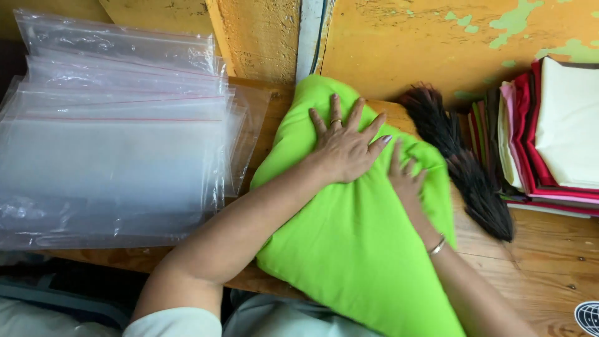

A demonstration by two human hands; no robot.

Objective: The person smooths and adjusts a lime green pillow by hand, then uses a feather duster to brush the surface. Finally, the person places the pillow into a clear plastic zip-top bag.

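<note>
**Two hands pressing down on a bright green folded cloth**

Seen from above, a person leans over a wooden worktop (549, 262). A thick, folded lime-green cloth (355, 243) lies in the middle of it, running from the yellow wall at the far side to the near edge, where it hangs over toward the person's lap.

The left hand (345, 148) rests flat on the far part of the cloth. Its grip is spread wide, the fingers fanned apart and the palm down, pinching nothing. A ring shows on one finger.

The right hand (407, 178) lies just beside the left hand, to its right, also on the cloth. Its fingers are bent and sink into the fabric near the cloth's right edge, partly hidden by a fold, so I cannot tell whether they pinch the fabric or only press on it. A thin bracelet (437, 247) circles the right wrist.

On the left, a stack of clear plastic bags (118, 137) with thin red sealing strips is spread over the worktop. To the right of the cloth, a dark brush of stiff fibres (468, 168) lies slantwise, close to the right hand. Farther right, a pile of folded fabrics (555, 131) in red, pink, cream and white sits against the wall (437, 43), whose yellow paint is peeling to show green patches.
</note>
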